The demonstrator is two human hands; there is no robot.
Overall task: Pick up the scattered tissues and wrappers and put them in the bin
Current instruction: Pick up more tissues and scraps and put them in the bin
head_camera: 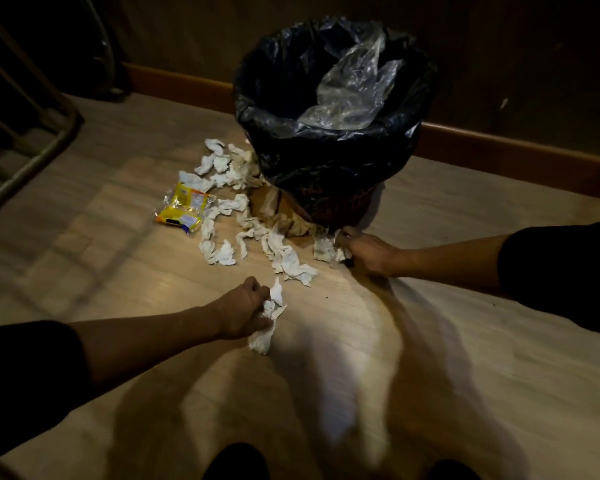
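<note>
The bin (333,133) stands on the wood floor (465,341) near the baseboard (516,147), lined with a black bag (291,157) whose edge folds down over the rim; a sheet of clear plastic (354,88) lies crumpled inside the mouth. Down at the bin's base sits flattened brown paper (281,213), partly tucked under it.

White crumpled tissues (253,237) trail across the floor in a loose band that runs from the far left side of the bin toward the near right, its long way slanting diagonally. Just left of that band lies a yellow wrapper (184,209), flat, its longer side running roughly away from the viewer.

The left hand (243,313) is clenched around a wad of tissue (267,317), which hangs out of the fist with its long way nearly vertical in the view, the lower end close to the floor. The right hand (364,251) reaches in at the foot of the bin, fingers closed on another crumpled tissue (326,249) resting on the floor there. Both forearms are bare below dark sleeves (561,265).
</note>
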